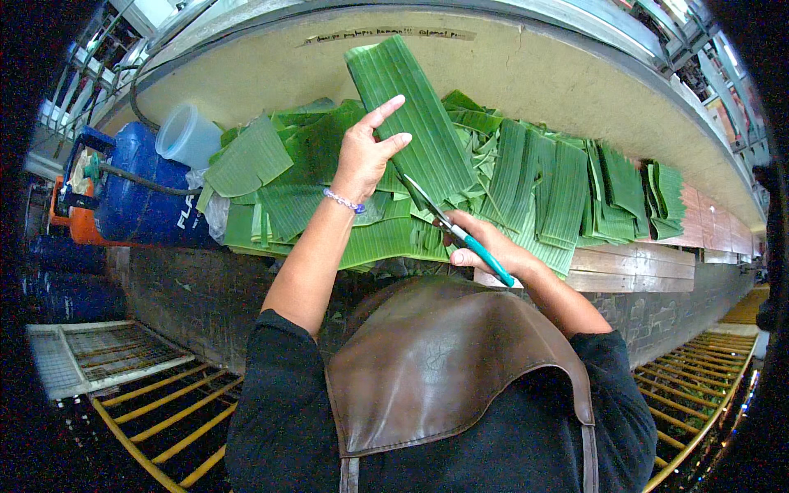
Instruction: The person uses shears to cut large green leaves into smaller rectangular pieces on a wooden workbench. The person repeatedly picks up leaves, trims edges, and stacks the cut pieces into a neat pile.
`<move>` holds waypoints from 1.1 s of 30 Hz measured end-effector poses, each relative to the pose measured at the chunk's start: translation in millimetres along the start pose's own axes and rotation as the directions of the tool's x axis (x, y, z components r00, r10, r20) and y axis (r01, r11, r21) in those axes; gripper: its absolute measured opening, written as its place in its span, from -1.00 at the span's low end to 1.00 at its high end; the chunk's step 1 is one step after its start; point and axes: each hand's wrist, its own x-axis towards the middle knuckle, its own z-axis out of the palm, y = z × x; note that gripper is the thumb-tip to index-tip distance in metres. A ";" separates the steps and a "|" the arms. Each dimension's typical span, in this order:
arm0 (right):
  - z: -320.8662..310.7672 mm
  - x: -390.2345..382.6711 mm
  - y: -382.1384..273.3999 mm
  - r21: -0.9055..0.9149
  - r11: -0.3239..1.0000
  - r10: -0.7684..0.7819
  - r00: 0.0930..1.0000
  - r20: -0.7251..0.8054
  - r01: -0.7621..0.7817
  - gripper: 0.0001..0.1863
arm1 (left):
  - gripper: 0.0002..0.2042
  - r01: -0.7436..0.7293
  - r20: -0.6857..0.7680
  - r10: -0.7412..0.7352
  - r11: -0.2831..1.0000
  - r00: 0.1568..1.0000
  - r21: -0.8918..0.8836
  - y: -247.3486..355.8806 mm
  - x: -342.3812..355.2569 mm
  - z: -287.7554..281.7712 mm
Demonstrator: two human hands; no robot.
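Brown apron (444, 378) — blue cylinder (140, 209), translucent tub (182, 138) left of leaf pile (308, 152).

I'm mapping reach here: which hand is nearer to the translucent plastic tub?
Left. The left hand, holding a banana-leaf piece, is right of the translucent plastic tub; the right hand, gripping teal-handled scissors, is farther right and nearer the apron.

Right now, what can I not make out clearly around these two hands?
Head view, left hand: other fingertips, hidden behind the palm or the leaf piece.
Head view, scissors: second blade, apparently behind the leaf piece, so their opening is unclear.
Head view, right hand: some fingertips, hidden by the scissors or the hand itself.
Head view, leaf pile: the surface directly beneath, covered by leaves.
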 end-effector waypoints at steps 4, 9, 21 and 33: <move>-1.6 -0.1 -0.6 -0.001 1.000 0.000 1.000 0.023 0.000 -0.09 | -0.43 0.001 -0.006 -0.001 1.000 1.000 0.026 3.9 -2.1 1.2; -1.6 -1.8 -1.3 -0.025 0.999 0.027 1.000 0.013 -0.026 -0.18 | -0.44 -0.006 -0.018 0.008 0.996 1.000 0.087 7.5 -4.0 2.1; 8.4 -4.2 7.6 -0.067 0.998 0.013 0.994 -0.109 -0.020 -0.30 | -0.43 -0.047 -0.002 0.047 0.996 0.999 0.081 11.8 -3.3 3.1; 13.0 -9.6 18.2 -0.143 0.989 -0.051 0.996 -0.074 0.040 -0.12 | -0.44 -0.016 -0.066 0.005 0.987 0.998 -0.161 13.0 2.7 -4.3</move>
